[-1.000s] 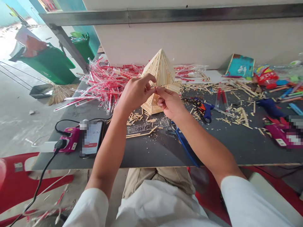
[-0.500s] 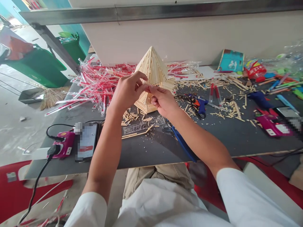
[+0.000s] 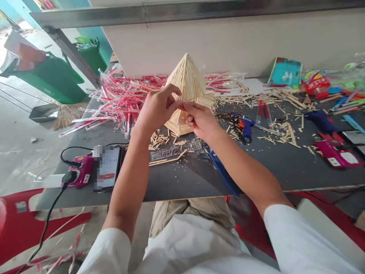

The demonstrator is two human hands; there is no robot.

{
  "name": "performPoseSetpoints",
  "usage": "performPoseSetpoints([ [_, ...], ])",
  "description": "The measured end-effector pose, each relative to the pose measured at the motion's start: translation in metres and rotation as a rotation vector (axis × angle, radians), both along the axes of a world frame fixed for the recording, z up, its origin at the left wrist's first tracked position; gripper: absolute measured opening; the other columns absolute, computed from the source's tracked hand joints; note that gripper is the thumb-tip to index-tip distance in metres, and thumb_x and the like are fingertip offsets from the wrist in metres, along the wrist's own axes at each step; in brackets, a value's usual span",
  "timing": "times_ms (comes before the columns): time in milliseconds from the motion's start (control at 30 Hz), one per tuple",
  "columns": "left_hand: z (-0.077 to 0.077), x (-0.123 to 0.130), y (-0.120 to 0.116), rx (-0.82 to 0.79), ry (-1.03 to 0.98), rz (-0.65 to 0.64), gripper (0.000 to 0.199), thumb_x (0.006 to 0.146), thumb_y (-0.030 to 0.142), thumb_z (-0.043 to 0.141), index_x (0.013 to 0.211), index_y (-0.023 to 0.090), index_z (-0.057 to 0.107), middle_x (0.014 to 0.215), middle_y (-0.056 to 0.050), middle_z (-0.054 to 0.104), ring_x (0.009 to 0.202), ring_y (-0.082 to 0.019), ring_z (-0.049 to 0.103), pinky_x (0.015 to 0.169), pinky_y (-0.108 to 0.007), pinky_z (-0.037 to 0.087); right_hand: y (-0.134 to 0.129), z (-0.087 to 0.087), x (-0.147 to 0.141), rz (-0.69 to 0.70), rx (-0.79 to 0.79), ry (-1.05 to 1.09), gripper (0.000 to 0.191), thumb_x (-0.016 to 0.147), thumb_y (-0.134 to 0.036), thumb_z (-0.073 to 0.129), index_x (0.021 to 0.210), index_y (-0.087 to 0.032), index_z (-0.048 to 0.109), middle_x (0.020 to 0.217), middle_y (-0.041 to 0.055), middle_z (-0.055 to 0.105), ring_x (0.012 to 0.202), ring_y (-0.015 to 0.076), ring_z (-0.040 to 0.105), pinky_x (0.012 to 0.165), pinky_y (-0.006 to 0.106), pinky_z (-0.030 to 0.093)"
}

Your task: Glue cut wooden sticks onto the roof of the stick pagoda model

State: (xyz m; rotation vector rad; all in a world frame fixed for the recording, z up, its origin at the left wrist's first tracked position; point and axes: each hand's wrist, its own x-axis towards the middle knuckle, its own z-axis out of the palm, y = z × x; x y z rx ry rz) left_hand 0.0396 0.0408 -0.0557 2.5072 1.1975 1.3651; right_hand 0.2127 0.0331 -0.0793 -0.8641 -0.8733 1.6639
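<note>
Observed the left hand and right hand raised before a pointed stick model, with fingertips meeting in front of its middle. Noted the left hand as loosely curled, with a gap between bent forefinger and thumb. Noted the right hand as pinched at thumb and forefinger, with other fingers folded in. Cannot tell of any small piece between the fingertips of either. Found the stick model upright on the dark table, partly hidden behind both hands. Recorded just in front of it: cut sticks and a clear ruler. Recorded to its right: a blue glue gun. Located a blue-handled tool partly hidden by the right forearm, and a phone beside the left forearm. Logged red-and-clear plastic wrappers heaped to the left of the stick model.
</note>
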Motion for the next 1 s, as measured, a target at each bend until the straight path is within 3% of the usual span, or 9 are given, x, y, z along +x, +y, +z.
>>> performPoseSetpoints([
  [400,0.0083,0.0012,-0.0072,-0.083,0.075,0.031,0.027,0.087,0.022,0.072,0.113,0.021,0.067,0.07,0.002,0.069,0.065,-0.014,0.067,0.068,-0.031,0.056,-0.0021,0.0046,-0.0008,-0.017,-0.022,-0.006,0.013,0.09,-0.027,0.08,0.083,-0.018,0.074,0.071,-0.0032,0.063,0.052,0.0024,0.037,0.043,0.02,0.031],
  [600,0.0036,-0.0002,-0.0025,-0.053,0.055,0.001,0.024,0.087,0.023,0.072,0.111,0.023,0.067,0.068,0.003,0.067,0.059,-0.012,0.064,0.064,-0.029,0.054,-0.0016,0.0006,-0.0005,-0.004,0.026,0.006,0.015,0.087,-0.029,0.082,0.08,-0.019,0.073,0.078,-0.001,0.066,0.054,0.004,0.036,0.045,0.023,0.03],
  [800,0.0002,-0.0008,0.0005,-0.052,0.001,-0.038,0.026,0.085,0.023,0.073,0.111,0.024,0.068,0.067,0.003,0.066,0.058,-0.013,0.063,0.064,-0.03,0.055,-0.0013,-0.0018,-0.0016,-0.009,0.075,-0.11,0.028,0.08,-0.046,0.085,0.081,-0.022,0.072,0.085,0.0007,0.069,0.057,0.0071,0.036,0.048,0.028,0.029],
  [1000,0.0092,-0.0031,-0.0069,-0.051,0.033,-0.01,0.024,0.088,0.022,0.069,0.112,0.023,0.073,0.076,-0.001,0.072,0.062,-0.013,0.064,0.066,-0.031,0.054,-0.0045,-0.0022,0.0003,0.001,0.111,-0.159,0.036,0.077,-0.055,0.086,0.084,-0.022,0.073,0.096,0.0028,0.074,0.055,0.0057,0.038,0.048,0.028,0.031],
])
